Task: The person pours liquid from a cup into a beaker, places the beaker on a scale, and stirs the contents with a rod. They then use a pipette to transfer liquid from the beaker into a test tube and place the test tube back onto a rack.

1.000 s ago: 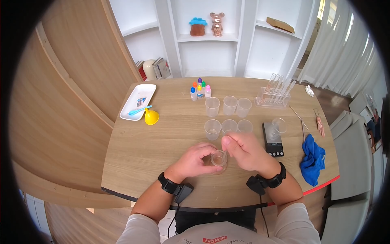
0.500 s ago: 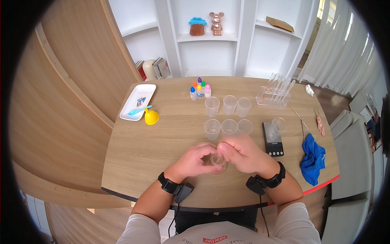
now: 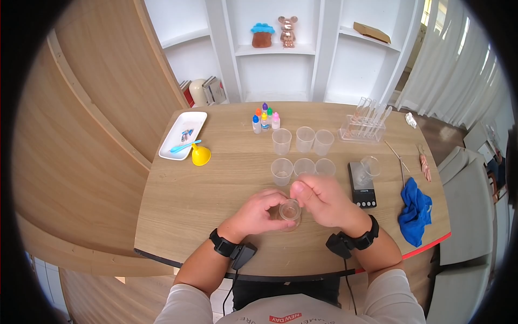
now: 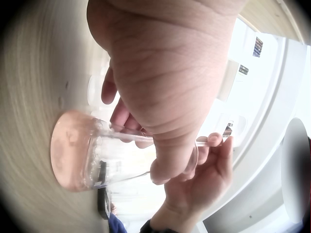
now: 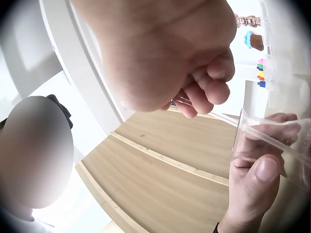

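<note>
In the head view a clear conical flask [image 3: 290, 211] stands on the table near the person. The left hand [image 3: 261, 212] grips its neck, thumb on the near side and fingers on the far side. Pinkish liquid [image 4: 70, 150] with bubbles at its top fills the wide base in the left wrist view. Above the mouth, the right hand [image 3: 324, 201] pinches a thin clear stirring rod [image 5: 224, 117] between thumb and fingers. The rod slants down through the flask's opening.
Several clear plastic cups [image 3: 282, 171] stand in two rows beyond the hands. To the right are a black scale [image 3: 362, 190] bearing a clear beaker [image 3: 370, 167], a blue cloth [image 3: 414, 211] and a test tube rack [image 3: 362, 131]. Dropper bottles [image 3: 257, 125], a yellow funnel [image 3: 201, 155] and a white tray [image 3: 181, 121] lie farther off.
The right hand dipped left and nearer over the flask's mouth with the rod, then shifted back up and slightly right. The left hand has held the flask in place.
</note>
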The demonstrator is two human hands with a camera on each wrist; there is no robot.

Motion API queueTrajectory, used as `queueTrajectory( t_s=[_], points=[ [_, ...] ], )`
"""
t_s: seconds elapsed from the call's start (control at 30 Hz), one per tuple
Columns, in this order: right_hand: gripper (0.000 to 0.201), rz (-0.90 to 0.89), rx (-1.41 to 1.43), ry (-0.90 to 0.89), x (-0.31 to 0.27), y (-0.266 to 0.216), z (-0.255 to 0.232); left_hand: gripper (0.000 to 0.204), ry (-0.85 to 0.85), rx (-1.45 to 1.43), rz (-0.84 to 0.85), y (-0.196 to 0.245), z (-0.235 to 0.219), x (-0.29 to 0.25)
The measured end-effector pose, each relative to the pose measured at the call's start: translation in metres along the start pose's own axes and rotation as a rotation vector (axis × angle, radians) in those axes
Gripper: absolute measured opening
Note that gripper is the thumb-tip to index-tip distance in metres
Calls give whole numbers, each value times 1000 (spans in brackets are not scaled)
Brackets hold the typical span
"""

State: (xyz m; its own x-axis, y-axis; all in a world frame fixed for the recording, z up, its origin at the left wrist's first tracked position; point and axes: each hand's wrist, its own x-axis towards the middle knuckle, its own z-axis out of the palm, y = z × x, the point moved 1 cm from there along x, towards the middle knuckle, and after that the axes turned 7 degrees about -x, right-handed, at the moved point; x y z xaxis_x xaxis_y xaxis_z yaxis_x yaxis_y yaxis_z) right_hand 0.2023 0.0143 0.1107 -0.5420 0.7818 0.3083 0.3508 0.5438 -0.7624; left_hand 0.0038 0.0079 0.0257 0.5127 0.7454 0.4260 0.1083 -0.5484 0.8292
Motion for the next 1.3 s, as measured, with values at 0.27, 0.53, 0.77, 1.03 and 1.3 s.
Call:
queueTrajectory(
  t_s=[0.27, 0.53, 0.77, 1.03, 1.3],
  points=[
    [36, -18, -14, -56, 0, 1, -4, 35, 3, 10, -12, 4, -1, 0],
    [36, -72, 47, -104, -1, -5, -4, 36, 3, 12, 14, -1, -1, -1],
    [39, -14, 74, -91, -1, -2, -2, 36, 5, 5, 14, 1, 0, 0],
    [37, 22, 55, -27, 0, -4, -1, 37, -7, -5, 2, -2, 0, 0],
    [35, 27, 15, -16, 0, 1, -1, 37, -4, 0, 9, -2, 0, 0]
  ],
)
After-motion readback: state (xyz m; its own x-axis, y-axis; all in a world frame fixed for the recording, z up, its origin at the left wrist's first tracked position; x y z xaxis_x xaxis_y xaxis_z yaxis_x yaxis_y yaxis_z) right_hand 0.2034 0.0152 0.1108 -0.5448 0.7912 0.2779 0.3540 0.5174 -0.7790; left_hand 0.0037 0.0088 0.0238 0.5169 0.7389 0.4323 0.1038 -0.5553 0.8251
